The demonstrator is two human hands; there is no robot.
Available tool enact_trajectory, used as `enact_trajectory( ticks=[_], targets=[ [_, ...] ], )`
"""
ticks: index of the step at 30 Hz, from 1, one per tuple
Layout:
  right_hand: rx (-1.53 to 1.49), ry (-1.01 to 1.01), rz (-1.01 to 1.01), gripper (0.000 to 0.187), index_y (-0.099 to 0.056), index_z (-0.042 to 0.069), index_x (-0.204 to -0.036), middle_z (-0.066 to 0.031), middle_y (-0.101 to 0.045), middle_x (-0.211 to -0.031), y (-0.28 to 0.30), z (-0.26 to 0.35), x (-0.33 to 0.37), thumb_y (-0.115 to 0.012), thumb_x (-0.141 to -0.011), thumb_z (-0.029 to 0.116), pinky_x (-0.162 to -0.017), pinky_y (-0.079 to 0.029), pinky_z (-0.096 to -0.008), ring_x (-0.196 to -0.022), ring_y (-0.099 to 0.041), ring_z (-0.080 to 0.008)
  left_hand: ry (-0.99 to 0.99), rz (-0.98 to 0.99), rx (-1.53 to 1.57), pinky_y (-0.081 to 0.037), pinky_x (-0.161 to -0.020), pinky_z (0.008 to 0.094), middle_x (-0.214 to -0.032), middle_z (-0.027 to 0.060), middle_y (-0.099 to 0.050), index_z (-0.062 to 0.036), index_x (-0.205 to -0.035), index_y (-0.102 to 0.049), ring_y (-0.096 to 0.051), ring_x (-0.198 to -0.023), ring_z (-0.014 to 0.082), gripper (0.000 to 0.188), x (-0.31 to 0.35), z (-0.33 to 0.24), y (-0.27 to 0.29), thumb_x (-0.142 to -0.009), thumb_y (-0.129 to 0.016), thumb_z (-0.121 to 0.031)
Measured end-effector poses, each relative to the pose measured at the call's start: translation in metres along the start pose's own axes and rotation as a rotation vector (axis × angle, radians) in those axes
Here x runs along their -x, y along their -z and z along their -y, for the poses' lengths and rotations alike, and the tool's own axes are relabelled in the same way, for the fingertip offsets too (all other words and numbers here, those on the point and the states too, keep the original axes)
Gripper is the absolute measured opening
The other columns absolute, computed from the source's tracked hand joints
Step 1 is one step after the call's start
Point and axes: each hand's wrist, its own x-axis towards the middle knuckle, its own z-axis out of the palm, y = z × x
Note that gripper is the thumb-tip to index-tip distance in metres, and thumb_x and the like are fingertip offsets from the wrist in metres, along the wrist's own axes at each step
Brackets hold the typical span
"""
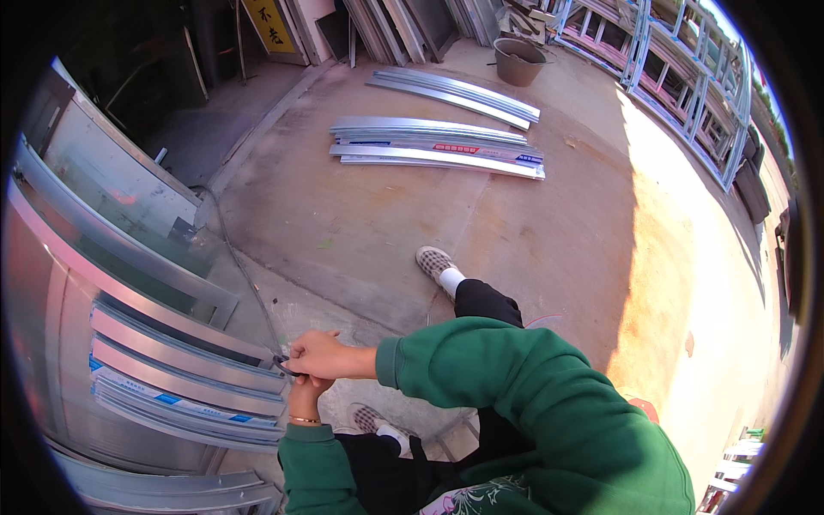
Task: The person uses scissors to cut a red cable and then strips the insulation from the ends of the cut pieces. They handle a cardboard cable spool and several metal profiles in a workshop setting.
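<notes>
My hands meet at the left of my lap, beside a stack of aluminium profiles. My right hand (319, 354) is closed with its fingers bent over a small black object (285, 366), whose kind I cannot make out. Just below, my left hand (306, 393) is closed against the same object; its fingers are partly hidden by the right hand. A thin dark cable (236, 249) runs across the floor and ends close to this object. The profiles (184, 365), silver and pink with blue-white film, lie immediately left of my hands.
Two bundles of long silver profiles, a nearer one (438, 148) and a farther one (455, 94), lie on the concrete ahead. Behind them stands a brown bucket (518, 62). Metal frames (661, 73) lean at the far right. Glazed panels (129, 172) occupy the left side.
</notes>
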Motion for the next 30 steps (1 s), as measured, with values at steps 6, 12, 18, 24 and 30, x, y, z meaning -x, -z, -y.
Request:
enact_trajectory(
  ticks=[6, 12, 18, 24, 30],
  targets=[
    [0.12, 0.001, -0.039, 0.037, -0.066, 0.005, -0.064, -0.0058, -0.068, -0.056, -0.002, 0.006, 0.002, -0.07, -0.094, 0.026, -0.119, -0.028, -0.0535, -0.044, -0.061, -0.0155, 0.004, 0.009, -0.018, -0.053, -0.091, 0.0432, -0.12, 0.0201, -0.068, -0.0007, -0.134, -0.059, -0.068, -0.109, 0.0352, 0.038, 0.0, 0.005, 0.003, -0.101, -0.065, -0.018],
    [0.07, -0.01, -0.023, 0.036, -0.066, 0.006, -0.063, -0.0069, -0.069, -0.057, -0.001, 0.01, 0.007, -0.07, -0.094, 0.025, -0.12, -0.027, -0.0506, -0.046, -0.064, -0.0169, 0.01, 0.025, -0.038, -0.053, -0.091, 0.0438, -0.121, 0.0209, -0.068, -0.0004, -0.134, -0.058, -0.068, -0.11, 0.0362, 0.039, 0.0, 0.01, 0.002, -0.102, -0.064, -0.02],
    [0.072, 0.003, -0.029, 0.035, -0.068, 0.004, -0.066, -0.007, -0.07, -0.058, -0.004, 0.005, 0.001, -0.071, -0.094, 0.024, -0.107, -0.041, -0.0477, -0.047, -0.064, -0.0175, 0.003, 0.054, -0.06, -0.053, -0.091, 0.0444, -0.122, 0.0217, -0.068, -0.0001, -0.135, -0.058, -0.068, -0.111, 0.0372, 0.039, -0.002, 0.03, -0.004, -0.102, -0.063, -0.021],
    [0.061, 0.166, -0.067, 0.035, -0.065, -0.004, -0.066, -0.0135, -0.068, -0.059, 0.0, 0.003, -0.005, -0.073, -0.093, 0.017, -0.076, -0.058, -0.0386, -0.049, -0.067, -0.0209, -0.062, 0.183, -0.14, -0.053, -0.091, 0.045, -0.122, 0.0225, -0.068, 0.0001, -0.136, -0.057, -0.068, -0.111, 0.0382, 0.04, -0.019, 0.052, 0.008, -0.103, -0.063, -0.023],
    [-0.185, 0.273, -0.136, 0.025, -0.069, -0.011, -0.076, -0.0148, -0.069, -0.068, 0.027, 0.019, -0.015, -0.071, -0.093, 0.007, -0.048, -0.051, -0.0341, -0.054, -0.067, -0.0193, 0.095, 0.055, 0.642, -0.052, -0.09, 0.0399, -0.126, 0.022, -0.065, 0.0004, -0.137, -0.056, -0.068, -0.114, 0.0313, 0.044, -0.056, -0.025, 0.079, -0.109, -0.052, -0.033]
  ],
)
